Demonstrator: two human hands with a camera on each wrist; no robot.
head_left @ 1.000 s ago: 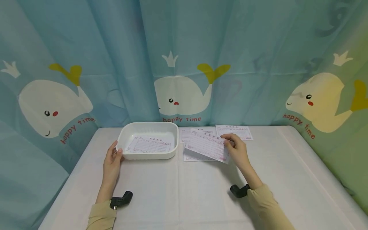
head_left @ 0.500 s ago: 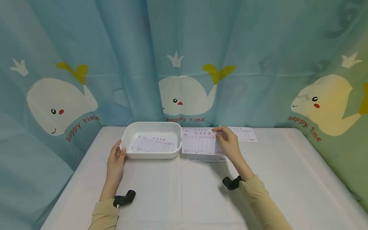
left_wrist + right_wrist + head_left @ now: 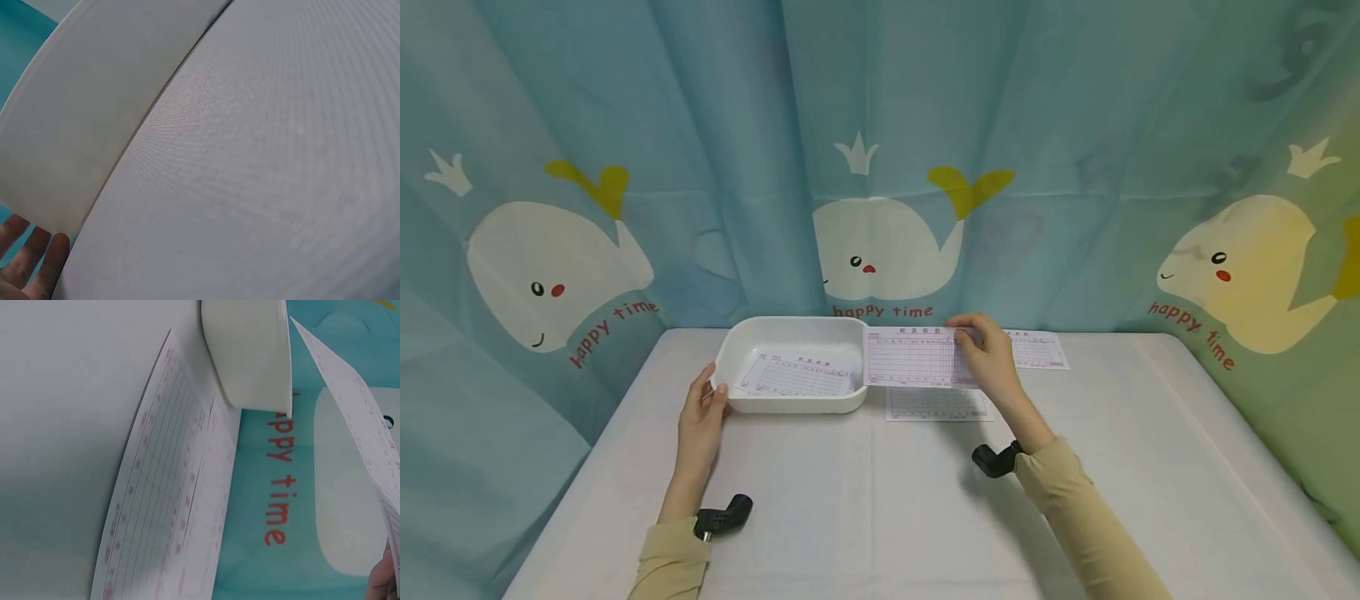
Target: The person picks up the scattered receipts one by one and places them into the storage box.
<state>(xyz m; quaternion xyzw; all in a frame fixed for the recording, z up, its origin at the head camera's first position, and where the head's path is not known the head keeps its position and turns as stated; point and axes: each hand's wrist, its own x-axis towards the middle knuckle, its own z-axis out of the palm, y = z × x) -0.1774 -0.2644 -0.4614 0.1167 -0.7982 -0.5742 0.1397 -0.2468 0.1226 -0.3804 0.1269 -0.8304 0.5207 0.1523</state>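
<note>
The left hand (image 3: 698,423) grips the white tray (image 3: 797,406) by its near left corner. Beyond, the right hand (image 3: 990,358) pinches a paper form (image 3: 913,358) near its right end; lifted higher than a moment ago, it now reaches the tray's right rim, not yet inside. Contact cannot be told. It partly hides flat forms (image 3: 936,406) on the tabletop (image 3: 850,517); the count inside the tray is unclear.

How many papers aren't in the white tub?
4: the held paper in the right hand, the front paper below it on the table, a back paper behind that (right wrist view), and a far-right paper. More could hide underneath.
</note>
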